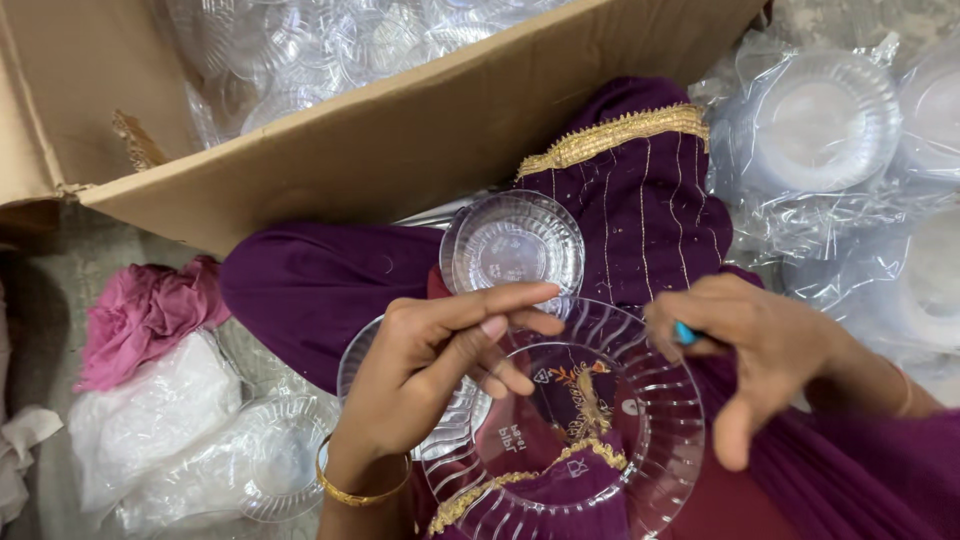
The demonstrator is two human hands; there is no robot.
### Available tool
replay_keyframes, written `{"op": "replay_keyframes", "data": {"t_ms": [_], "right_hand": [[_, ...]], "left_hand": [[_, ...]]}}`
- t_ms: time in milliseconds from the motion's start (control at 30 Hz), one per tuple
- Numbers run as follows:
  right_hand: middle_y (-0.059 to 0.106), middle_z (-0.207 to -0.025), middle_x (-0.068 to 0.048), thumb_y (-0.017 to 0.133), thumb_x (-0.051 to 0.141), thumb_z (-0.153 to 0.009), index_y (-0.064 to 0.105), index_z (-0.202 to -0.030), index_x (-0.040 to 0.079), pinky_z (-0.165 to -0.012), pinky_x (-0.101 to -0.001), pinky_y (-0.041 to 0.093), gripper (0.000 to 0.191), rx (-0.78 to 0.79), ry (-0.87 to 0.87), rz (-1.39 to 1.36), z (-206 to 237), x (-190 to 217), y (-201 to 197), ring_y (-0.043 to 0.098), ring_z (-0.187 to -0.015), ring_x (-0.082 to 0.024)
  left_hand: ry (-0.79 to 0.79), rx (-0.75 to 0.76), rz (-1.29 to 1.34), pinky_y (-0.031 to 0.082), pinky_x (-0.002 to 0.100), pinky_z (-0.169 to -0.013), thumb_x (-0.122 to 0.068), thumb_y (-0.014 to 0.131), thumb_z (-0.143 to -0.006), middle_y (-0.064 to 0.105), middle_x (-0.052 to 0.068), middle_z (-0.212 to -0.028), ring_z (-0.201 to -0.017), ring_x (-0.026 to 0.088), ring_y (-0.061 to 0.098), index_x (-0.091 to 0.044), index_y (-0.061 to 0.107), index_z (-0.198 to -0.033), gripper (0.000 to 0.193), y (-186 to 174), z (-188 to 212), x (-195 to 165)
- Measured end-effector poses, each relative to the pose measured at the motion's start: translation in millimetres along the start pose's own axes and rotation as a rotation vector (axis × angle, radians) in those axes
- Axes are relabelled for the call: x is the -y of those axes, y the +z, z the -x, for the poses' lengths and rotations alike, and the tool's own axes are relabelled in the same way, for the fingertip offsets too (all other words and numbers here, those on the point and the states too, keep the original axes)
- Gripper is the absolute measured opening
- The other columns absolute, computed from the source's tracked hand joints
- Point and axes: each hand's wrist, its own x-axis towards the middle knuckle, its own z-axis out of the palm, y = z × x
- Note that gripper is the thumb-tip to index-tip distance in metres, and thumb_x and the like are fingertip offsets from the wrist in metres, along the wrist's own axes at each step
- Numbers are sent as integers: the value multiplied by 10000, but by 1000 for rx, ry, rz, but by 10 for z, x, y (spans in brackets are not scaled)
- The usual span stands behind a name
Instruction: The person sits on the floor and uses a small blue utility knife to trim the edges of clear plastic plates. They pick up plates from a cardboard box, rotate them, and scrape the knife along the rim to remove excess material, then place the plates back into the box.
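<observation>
At far left a pink cloth [145,315] lies by bagged plates [230,460], with a cardboard box [400,140] of clear ware behind. My left hand [440,370] pinches the rim of the big clear plate [570,430] over my lap, a smaller bowl [513,245] just beyond it. My right hand [750,350] pinches a small blue thing [684,334] at the plate's right edge, with more wrapped bowls [815,120] at far right.

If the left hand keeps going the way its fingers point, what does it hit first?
Probably the right hand: the left hand points rightward across the big clear plate, whose rim lies under its fingertips. Depth is unclear, so it might pass above the plate.
</observation>
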Motion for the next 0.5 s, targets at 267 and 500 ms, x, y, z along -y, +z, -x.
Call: {"op": "replay_keyframes", "data": {"t_ms": [267, 500], "right_hand": [[583, -987, -61, 818, 814, -540, 65, -1636, 64, -575, -247, 416, 1526, 46, -335, -38, -386, -127, -172, 457, -594, -84], [392, -671, 5, 899, 798, -396, 388, -1324, 187, -465, -249, 381, 1222, 172, -208, 5, -362, -116, -184, 431, -477, -109]], "left_hand": [[-97, 25, -14, 639, 206, -625, 11, 489, -1007, 816, 129, -1108, -737, 128, 793, -30, 670, -1353, 392, 85, -118, -74], [-96, 59, -29, 635, 202, -641, -50, 508, -1040, 814, 114, -1109, -748, 120, 789, -41, 671, -1352, 352, 108, -116, -79]]}}
